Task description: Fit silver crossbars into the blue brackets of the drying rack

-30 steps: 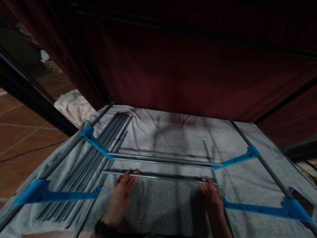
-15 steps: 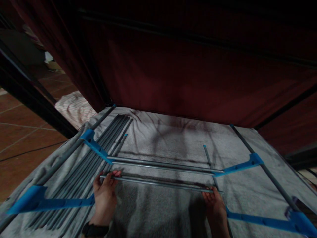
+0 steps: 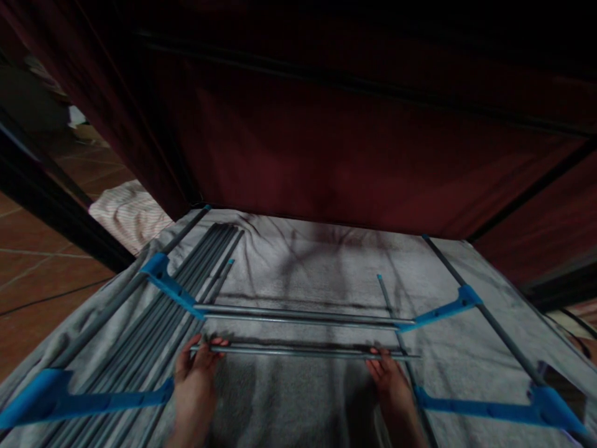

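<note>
Left hand (image 3: 196, 376) and right hand (image 3: 390, 382) are gripping the rod (image 3: 293, 353), right fingers (image 3: 375, 364) shifting inward, baring more rod beyond.

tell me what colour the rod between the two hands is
Silvery grey; the rod shows best in the head view, the only one here.
</note>
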Action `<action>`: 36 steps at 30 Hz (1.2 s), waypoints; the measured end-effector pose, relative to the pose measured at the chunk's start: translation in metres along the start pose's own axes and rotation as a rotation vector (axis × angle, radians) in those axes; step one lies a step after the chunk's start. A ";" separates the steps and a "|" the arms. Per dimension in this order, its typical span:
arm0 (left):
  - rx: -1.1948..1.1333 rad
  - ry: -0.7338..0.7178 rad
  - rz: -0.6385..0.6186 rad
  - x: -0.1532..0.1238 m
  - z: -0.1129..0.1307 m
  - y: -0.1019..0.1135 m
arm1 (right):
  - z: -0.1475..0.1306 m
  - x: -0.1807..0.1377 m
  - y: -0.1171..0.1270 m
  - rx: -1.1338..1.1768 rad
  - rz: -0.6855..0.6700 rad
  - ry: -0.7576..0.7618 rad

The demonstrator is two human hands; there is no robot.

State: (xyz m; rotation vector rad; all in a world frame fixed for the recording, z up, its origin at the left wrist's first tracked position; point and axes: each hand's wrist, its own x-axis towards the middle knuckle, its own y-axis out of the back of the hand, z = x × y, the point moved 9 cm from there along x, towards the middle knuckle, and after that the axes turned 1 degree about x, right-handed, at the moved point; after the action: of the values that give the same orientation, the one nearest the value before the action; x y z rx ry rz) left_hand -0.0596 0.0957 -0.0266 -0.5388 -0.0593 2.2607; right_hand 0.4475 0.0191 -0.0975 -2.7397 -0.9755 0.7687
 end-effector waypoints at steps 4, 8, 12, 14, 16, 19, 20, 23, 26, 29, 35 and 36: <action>0.014 0.041 0.040 0.000 -0.005 0.002 | 0.015 -0.007 -0.010 0.016 -0.009 -0.021; 0.068 0.067 0.014 0.000 -0.010 0.001 | 0.024 -0.011 -0.015 0.039 -0.014 -0.063; 0.119 0.011 -0.016 0.000 -0.010 0.002 | 0.023 -0.013 -0.016 0.056 -0.018 -0.073; 0.148 -0.028 -0.030 0.001 -0.010 0.003 | 0.023 -0.013 -0.017 0.064 -0.027 -0.074; 0.151 -0.052 -0.043 0.002 -0.012 0.004 | 0.023 -0.014 -0.017 0.070 -0.029 -0.073; 0.153 -0.084 -0.038 0.004 -0.013 0.007 | 0.024 -0.014 -0.017 0.062 -0.037 -0.073; 0.163 -0.099 -0.033 0.004 -0.013 0.007 | 0.024 -0.013 -0.017 0.058 -0.037 -0.076; 0.198 -0.140 -0.041 0.002 -0.011 0.005 | 0.026 -0.012 -0.016 0.060 -0.038 -0.085; 0.258 -0.166 -0.029 -0.001 -0.011 0.004 | 0.027 -0.009 -0.015 0.074 -0.059 -0.075; 0.294 -0.201 -0.015 -0.004 -0.010 0.005 | 0.027 -0.007 -0.012 0.057 -0.082 -0.051; 0.249 -0.190 -0.021 -0.008 -0.009 0.005 | 0.025 -0.003 -0.001 -0.053 -0.194 0.067; 0.245 -0.186 -0.017 -0.009 -0.010 0.005 | 0.024 -0.002 0.000 -0.060 -0.211 0.072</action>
State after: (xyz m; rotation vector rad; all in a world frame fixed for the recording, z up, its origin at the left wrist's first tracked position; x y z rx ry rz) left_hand -0.0540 0.0847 -0.0331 -0.1972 0.1182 2.2551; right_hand 0.4340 0.0167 -0.1177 -2.6352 -1.2647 0.6116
